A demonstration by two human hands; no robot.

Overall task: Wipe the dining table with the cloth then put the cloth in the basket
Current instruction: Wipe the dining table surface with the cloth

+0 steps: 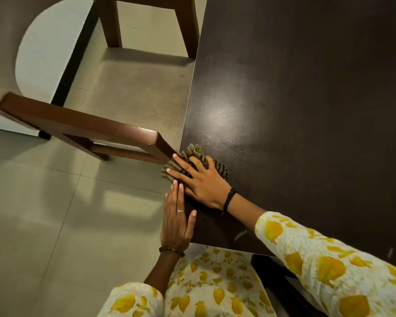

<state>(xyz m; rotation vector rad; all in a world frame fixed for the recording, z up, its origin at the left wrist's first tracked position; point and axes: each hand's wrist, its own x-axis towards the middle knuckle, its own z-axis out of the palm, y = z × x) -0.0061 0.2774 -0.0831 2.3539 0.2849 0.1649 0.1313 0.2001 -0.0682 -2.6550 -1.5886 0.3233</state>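
A brown ribbed cloth lies at the left edge of the dark dining table, partly hanging over that edge. My right hand presses flat on the cloth with spread, straight fingers. My left hand is held flat against the table's left edge just below the cloth, fingers straight, thumb lying on the tabletop. No basket is in view.
A wooden chair stands close to the table's left edge, its corner almost touching the cloth. Another chair's legs stand farther back on the tiled floor. The table's near corner is at my waist.
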